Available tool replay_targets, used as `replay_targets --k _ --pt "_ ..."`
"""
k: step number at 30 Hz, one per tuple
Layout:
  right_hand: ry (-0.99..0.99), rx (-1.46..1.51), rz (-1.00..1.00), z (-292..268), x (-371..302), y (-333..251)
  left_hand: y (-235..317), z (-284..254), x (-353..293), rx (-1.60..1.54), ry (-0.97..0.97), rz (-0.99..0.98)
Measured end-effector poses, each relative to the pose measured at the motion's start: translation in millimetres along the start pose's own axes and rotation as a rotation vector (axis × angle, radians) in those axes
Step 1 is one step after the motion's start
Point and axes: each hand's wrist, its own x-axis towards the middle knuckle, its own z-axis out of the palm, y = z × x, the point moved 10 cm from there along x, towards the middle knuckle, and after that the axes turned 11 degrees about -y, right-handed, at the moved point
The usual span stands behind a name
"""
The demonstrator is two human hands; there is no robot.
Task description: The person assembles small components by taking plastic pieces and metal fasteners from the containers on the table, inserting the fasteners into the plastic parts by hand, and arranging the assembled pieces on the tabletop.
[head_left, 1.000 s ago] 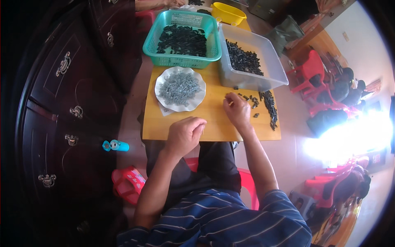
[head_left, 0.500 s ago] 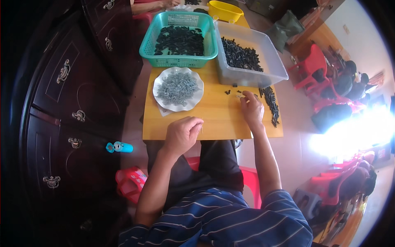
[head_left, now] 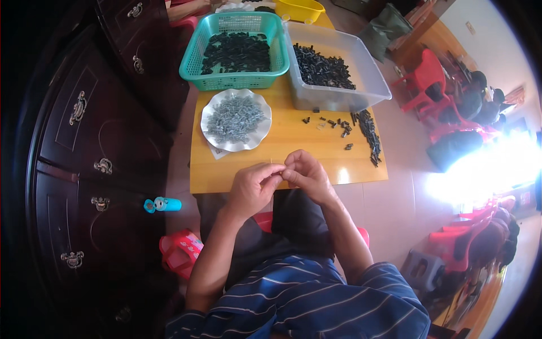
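My left hand [head_left: 252, 185] and my right hand [head_left: 309, 176] meet fingertip to fingertip just above the near edge of the wooden table [head_left: 226, 175]. Both are closed in a pinch. A thin, pale stick-like piece [head_left: 271, 160] pokes up by the left fingers; whatever the right fingers grip is hidden. Beyond them stands a white scalloped plate [head_left: 210, 133] heaped with small clear-grey pieces. Several short black pieces [head_left: 345, 130] are scattered to the right, beside a long pile of black tube-like pieces [head_left: 370, 138].
A green plastic basket [head_left: 237, 82] and a clear plastic bin [head_left: 333, 100], both with black pieces inside, occupy the table's far side. Behind them is a yellow tub [head_left: 299, 10]. Another person's arm [head_left: 186, 9] shows at the far left. Dark drawers [head_left: 73, 141] line the left.
My right hand has come from the scattered black pieces at the right to meet my left hand, uncovering several small pieces there. The left hand has stayed almost in place.
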Motion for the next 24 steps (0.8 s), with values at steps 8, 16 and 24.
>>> replay_targets --k 8,16,24 --pt "-0.101 0.029 0.064 -5.8 3.3 14.6 -8.6 -0.7 -2.4 -0.01 -0.061 -0.043" --pt "0.533 -1.185 -0.018 -98.7 1.2 -31.4 -15.6 -6.9 -4.8 -0.095 0.014 -0.067" --pt "0.593 -1.319 -0.157 -98.7 4.6 -44.9 -14.8 -7.5 -5.0 -0.066 0.016 -0.057"
